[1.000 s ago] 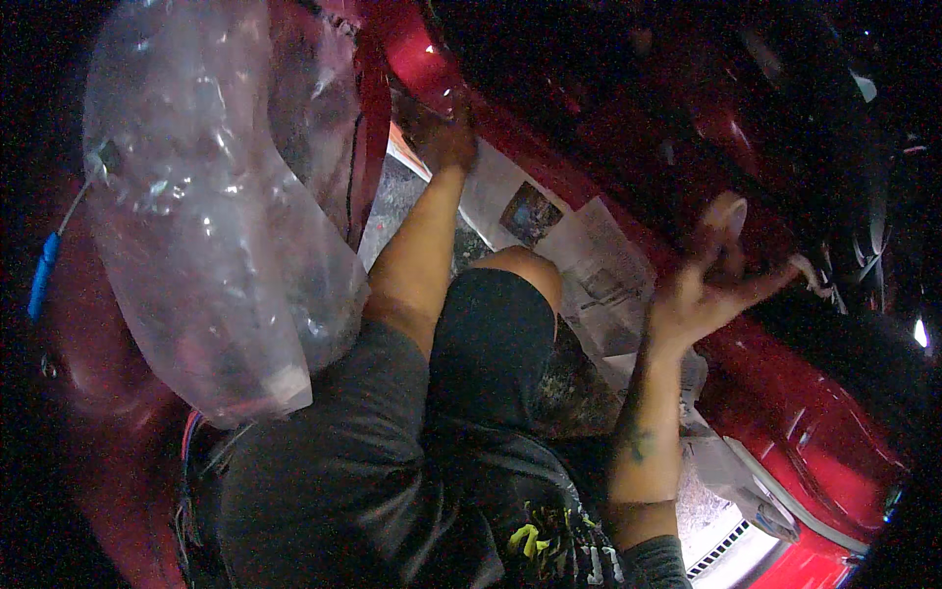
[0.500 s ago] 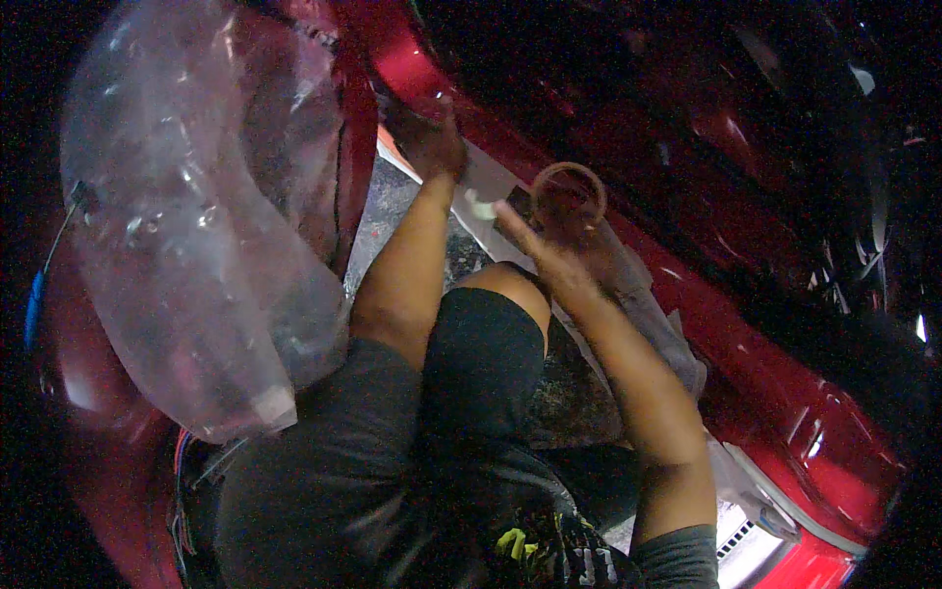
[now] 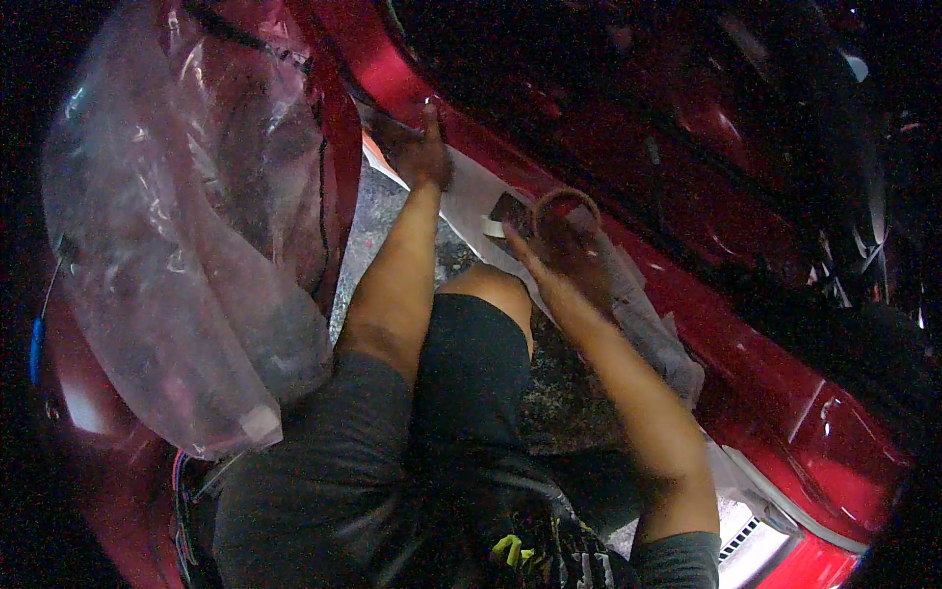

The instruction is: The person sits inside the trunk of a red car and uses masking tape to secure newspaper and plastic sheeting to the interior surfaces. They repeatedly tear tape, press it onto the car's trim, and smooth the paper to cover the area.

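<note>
My left hand (image 3: 417, 157) lies against the pale masking paper (image 3: 466, 201) along the red car sill (image 3: 471, 147), thumb raised apart from the fingers. Further right, over the same paper, is my right hand (image 3: 579, 260), dim and slightly blurred. A tan ring that looks like a roll of masking tape (image 3: 567, 193) sits at its fingers, which seem closed on it, though their far side is dark. Beside my right thumb is a small white curved piece (image 3: 494, 228); whether it is a strip of tape, I cannot tell. A dark square patch shows just behind that piece.
At left, an open red door carries a clear plastic sheet (image 3: 177, 275). A blue-handled thin tool or cable (image 3: 37, 348) hangs by its edge, with coloured wires (image 3: 180, 501) lower down. My bent knee (image 3: 491, 294) is close below the sill; the car's interior is dark at right.
My right hand and the tape roll sit slightly lower in view. My left hand has shifted slightly left, its thumb now more upright. The whole view has turned a little.
</note>
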Available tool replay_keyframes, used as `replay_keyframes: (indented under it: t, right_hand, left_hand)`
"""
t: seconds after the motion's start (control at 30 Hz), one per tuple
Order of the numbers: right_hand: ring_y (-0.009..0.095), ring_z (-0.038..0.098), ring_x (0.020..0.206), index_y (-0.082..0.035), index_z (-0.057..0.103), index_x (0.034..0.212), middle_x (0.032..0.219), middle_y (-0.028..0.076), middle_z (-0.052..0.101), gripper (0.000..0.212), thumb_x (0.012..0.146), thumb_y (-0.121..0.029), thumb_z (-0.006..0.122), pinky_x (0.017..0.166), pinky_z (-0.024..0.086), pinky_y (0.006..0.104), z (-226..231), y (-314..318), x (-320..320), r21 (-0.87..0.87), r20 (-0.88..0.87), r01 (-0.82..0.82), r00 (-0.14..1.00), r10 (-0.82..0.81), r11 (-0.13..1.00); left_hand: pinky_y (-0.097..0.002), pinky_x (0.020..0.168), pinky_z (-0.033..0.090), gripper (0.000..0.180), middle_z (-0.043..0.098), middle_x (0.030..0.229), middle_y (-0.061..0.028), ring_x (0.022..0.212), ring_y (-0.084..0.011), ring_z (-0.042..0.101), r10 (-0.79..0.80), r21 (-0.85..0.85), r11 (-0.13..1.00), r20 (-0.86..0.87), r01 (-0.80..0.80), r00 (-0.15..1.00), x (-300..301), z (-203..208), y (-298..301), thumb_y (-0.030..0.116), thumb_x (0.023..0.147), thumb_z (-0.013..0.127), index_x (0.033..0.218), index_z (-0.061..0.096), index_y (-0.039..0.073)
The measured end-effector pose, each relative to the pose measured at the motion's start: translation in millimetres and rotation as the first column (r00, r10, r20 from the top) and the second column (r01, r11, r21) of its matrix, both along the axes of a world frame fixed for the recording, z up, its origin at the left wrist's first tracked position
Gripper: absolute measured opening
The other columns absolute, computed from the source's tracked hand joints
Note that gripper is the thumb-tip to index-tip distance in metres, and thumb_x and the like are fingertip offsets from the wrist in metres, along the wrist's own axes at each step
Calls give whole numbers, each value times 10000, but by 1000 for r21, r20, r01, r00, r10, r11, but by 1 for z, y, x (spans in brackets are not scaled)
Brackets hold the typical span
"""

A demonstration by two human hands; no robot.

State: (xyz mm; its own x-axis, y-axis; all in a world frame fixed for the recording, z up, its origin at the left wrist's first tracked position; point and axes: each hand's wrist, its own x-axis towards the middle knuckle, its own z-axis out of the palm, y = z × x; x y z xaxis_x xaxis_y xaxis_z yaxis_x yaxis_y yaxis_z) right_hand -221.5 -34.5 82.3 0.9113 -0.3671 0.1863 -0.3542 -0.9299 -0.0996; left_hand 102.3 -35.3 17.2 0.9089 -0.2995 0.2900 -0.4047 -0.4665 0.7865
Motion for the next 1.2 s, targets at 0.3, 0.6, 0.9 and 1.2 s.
replay_keyframes:
  t: [0.3,0.6,0.9,1.2]
  right_hand:
    - [407,611,1381,-290,439,1653,1551,195,600,769,956,-18,613,1160,478,544,0,-2,-3,-145,-12,29,999,-31,989]
    - [398,624,1370,-219,406,1671,1516,216,626,804,935,-2,646,1145,508,490,69,15,-3,91,18,150,988,-153,984]
    - [188,714,1057,-61,604,1500,1286,163,732,528,1009,-199,739,915,572,354,126,11,-35,687,264,206,822,-504,697]
    - [192,671,1089,-92,559,1542,1326,85,699,617,952,-178,719,825,559,356,64,-46,78,971,233,-203,926,-297,131]
  left_hand:
    - [-434,1367,27,1195,88,1797,-290,1686,-389,45,87,-134,989,177,-63,980,-19,8,-13,817,1012,425,1699,84,-100]
    - [-451,1362,63,1134,151,1787,-289,1677,-407,94,-48,-61,997,95,54,994,13,0,6,810,1026,385,1704,154,-69]
    - [-611,1308,176,662,367,1727,-211,1582,-495,286,-122,-226,966,23,124,992,59,-50,14,396,1020,577,1596,508,76]
    - [-538,1199,380,981,528,1523,-228,1413,-465,462,-376,-102,912,176,397,909,25,-9,45,242,689,960,1539,509,52]
